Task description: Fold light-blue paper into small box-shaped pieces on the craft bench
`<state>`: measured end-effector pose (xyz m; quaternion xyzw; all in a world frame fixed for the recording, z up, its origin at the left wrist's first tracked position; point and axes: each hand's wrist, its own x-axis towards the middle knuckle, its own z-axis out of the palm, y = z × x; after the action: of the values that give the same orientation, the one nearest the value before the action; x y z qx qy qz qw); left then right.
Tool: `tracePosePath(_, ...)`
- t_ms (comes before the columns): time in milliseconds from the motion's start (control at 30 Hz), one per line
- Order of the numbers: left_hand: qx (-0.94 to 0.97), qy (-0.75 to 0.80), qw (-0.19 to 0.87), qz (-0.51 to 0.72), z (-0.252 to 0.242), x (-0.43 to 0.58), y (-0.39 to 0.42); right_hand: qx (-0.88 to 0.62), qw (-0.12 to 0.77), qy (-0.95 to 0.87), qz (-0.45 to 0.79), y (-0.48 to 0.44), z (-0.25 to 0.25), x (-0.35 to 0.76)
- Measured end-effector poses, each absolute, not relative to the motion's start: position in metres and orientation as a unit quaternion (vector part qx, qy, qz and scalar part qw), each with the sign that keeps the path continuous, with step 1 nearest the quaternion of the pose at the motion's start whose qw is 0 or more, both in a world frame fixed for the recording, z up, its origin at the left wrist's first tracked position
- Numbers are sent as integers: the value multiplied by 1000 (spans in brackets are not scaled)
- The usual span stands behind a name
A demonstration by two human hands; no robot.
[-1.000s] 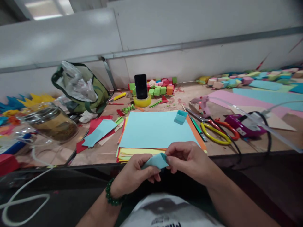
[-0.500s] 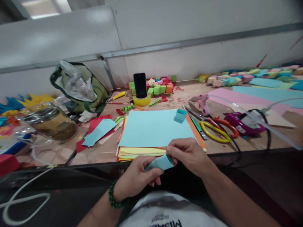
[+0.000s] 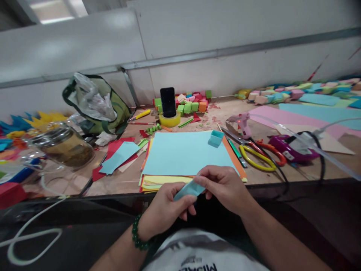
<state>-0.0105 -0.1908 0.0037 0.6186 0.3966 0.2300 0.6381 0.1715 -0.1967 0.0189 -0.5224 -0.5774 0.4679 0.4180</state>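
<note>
A folded light-blue paper strip (image 3: 188, 190) is held between both hands, just in front of the table edge. My left hand (image 3: 169, 205), with a green bead bracelet on its wrist, pinches the strip's left end between thumb and fingers. At the other end, my right hand (image 3: 221, 186) grips it with thumb and fingertips, which cover that end. Beyond the hands lies a stack of coloured paper with a light-blue sheet (image 3: 180, 152) on top. A small open light-blue paper box (image 3: 216, 138) sits at that sheet's far right corner.
Right of the stack are a green cutter (image 3: 236, 151), yellow-and-orange-handled scissors (image 3: 258, 158), a pink glue gun (image 3: 244, 126) and a purple plug block (image 3: 293, 147) with cables. Left are paper scraps (image 3: 120, 156) and a jar (image 3: 63, 146). A phone (image 3: 168, 102) stands in a yellow tape roll (image 3: 169, 119).
My right fingers have shifted on the paper strip, and its right end now sits slightly higher and more covered. Both hands keep hold of it. The view has moved slightly.
</note>
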Motion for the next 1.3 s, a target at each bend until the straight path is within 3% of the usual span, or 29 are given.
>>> tracePosePath(167, 654, 399, 599, 234, 22, -11, -168, -536, 466, -573, 410, -174, 33, 180)
tracePosePath(300, 759, 449, 379, 281, 26, -8, -142, -570, 474, -564, 362, -149, 26, 188)
tracePosePath(700, 816, 547, 154, 105, 5, 0, -130, -706, 221, -657, 142, -134, -7, 189)
tracePosePath(900, 854, 506, 39, 112, 3, 0, -128, -727, 116, -671, 83, -136, -5, 185)
tracePosePath(1133, 922, 371, 60, 93, -1, -1, -125, -741, 53, -669, 6, -140, -5, 183)
tracePosePath(1300, 922, 372, 51, 94, 1, -3, -130, -737, 89, -670, -15, -141, -9, 187)
